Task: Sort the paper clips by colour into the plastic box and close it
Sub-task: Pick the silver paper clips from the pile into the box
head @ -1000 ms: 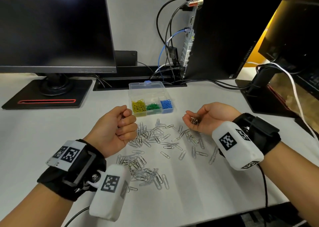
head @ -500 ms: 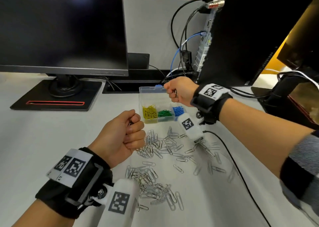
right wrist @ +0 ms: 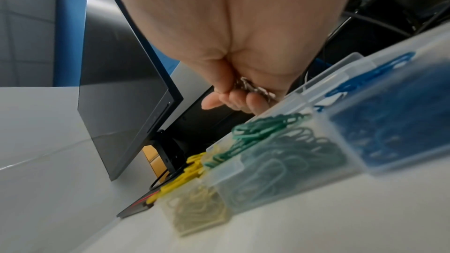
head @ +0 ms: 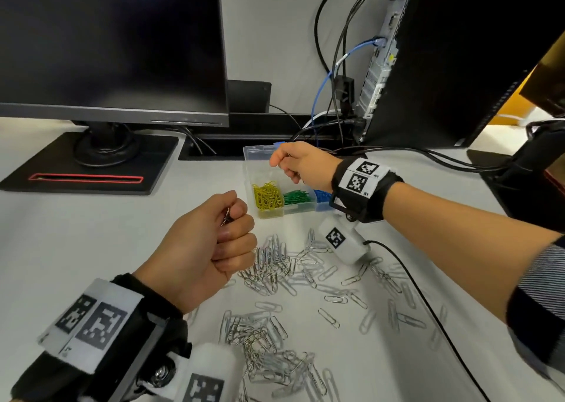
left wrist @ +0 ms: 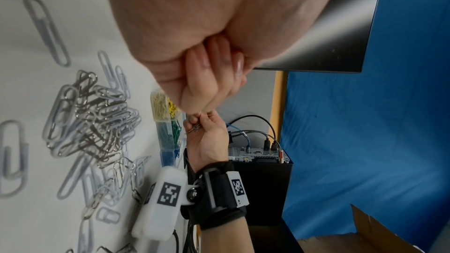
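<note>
A clear plastic box (head: 251, 157) stands open at the back of the desk, with yellow clips (head: 267, 195), green clips (head: 298, 197) and blue clips (head: 321, 194) in its front row. My right hand (head: 284, 168) hovers over the back row and pinches a small bunch of silver clips (right wrist: 253, 88). My left hand (head: 235, 227) is a fist to the left of the box, with a clip end poking out between thumb and finger. Several loose silver clips (head: 275, 264) lie scattered on the desk in front of the box.
A black monitor (head: 110, 44) on a flat base (head: 91, 169) stands at the back left. A computer tower (head: 452, 59) with cables (head: 333, 74) is behind the box. Another stand (head: 526, 169) sits at the far right. A wrist-camera cable (head: 428, 304) crosses the clips.
My right hand has carried its silver clips from above the loose pile forward to over the box's back row. The left fist has stayed where it was.
</note>
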Motion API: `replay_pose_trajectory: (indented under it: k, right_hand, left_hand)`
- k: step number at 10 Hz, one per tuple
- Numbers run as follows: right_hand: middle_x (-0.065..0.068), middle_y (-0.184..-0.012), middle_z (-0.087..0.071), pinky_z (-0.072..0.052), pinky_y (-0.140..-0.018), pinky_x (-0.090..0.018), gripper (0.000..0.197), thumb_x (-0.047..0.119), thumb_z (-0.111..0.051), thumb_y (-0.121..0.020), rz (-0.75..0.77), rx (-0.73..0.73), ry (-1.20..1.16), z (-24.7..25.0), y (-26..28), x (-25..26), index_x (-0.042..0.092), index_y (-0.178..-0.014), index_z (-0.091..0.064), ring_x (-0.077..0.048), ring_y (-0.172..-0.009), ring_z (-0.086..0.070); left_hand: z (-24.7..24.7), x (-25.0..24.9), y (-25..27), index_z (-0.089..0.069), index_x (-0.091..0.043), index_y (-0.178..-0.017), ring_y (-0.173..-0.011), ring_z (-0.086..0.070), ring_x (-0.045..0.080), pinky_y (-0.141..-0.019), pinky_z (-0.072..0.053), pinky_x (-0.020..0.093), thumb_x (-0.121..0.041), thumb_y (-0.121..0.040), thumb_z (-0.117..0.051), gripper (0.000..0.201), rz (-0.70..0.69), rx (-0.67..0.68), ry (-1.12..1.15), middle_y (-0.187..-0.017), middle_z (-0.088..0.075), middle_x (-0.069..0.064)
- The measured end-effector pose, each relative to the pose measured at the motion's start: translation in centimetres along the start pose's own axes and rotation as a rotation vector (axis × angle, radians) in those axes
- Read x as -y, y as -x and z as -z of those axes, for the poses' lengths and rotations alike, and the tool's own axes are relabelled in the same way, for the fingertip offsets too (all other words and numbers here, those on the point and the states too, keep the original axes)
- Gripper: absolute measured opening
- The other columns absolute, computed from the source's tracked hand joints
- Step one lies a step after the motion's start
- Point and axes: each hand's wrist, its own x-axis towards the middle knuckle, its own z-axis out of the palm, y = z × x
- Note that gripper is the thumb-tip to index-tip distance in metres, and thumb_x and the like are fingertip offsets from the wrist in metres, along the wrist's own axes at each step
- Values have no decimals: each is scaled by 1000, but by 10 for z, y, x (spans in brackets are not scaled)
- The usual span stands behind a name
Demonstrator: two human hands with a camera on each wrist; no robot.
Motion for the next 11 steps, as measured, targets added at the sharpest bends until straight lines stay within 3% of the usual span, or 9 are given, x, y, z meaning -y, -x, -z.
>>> replay_pose_trajectory:
  k: [1, 2, 5, 8, 9, 10, 11]
  right_hand:
    - [-2, -66, -36, -27, -51, -22, 36, -12, -24, -94, 40, 19, 8, 0, -4, -1, 8, -90, -54, -11, -56, -30]
    - [-2, -67, -38, -27, -52, -22, 39, -11, -26, -95, 57, 11, -3, 1, -10, 2, 13, -85, -55, -11, -56, -30]
    - [-4, -71, -44, -40, -55, -17, 39, -10, -28, -95, 62, -16, -115, -4, -16, -9, 14, -85, -56, -11, -62, -41]
    - [-3, -76, -50, -50, -70, -20, 37, -9, -31, -98, 87, -22, -198, -3, -16, -15, 14, -86, -57, -11, -69, -53]
    - [-3, -76, -51, -52, -89, -30, 38, -11, -32, -97, 86, -21, -225, -3, -16, -15, 14, -86, -57, -11, -75, -58]
    - [-4, -74, -51, -49, -94, -36, 38, -14, -32, -95, 79, -13, -259, -2, -15, -16, 12, -84, -59, -13, -76, -61]
    - [-5, -71, -53, -52, -86, -34, 38, -16, -35, -93, 79, -16, -296, 0, -15, -17, 9, -83, -61, -15, -71, -63]
  left_hand:
    - [0, 0, 0, -37, -17, -63, -34, -15, 5, -36, -9, 19, -29, -97, -38, 36, 3, 2, -11, -52, -15, -6]
    - [-2, 1, 1, -37, -17, -63, -34, -15, 5, -37, -9, 18, -29, -98, -38, 37, 0, 2, -22, -52, -15, -6]
    - [-2, 0, 2, -36, -18, -64, -35, -13, 5, -37, -8, 20, -29, -98, -37, 37, -2, -14, -45, -53, -15, -6]
    - [-2, 3, 0, -36, -17, -64, -34, -15, 5, -36, -10, 18, -29, -99, -37, 37, 13, -6, -28, -50, -17, -6]
    - [-2, 4, 0, -36, -17, -64, -33, -15, 5, -36, -10, 17, -29, -99, -37, 37, 17, -8, -25, -50, -17, -6]
    - [-1, 4, 0, -36, -17, -64, -33, -15, 5, -36, -10, 18, -29, -99, -37, 38, 18, -14, -25, -50, -17, -6]
    - [-1, 4, -1, -36, -17, -63, -33, -15, 5, -37, -9, 18, -29, -99, -37, 37, 19, -23, -22, -50, -18, -6]
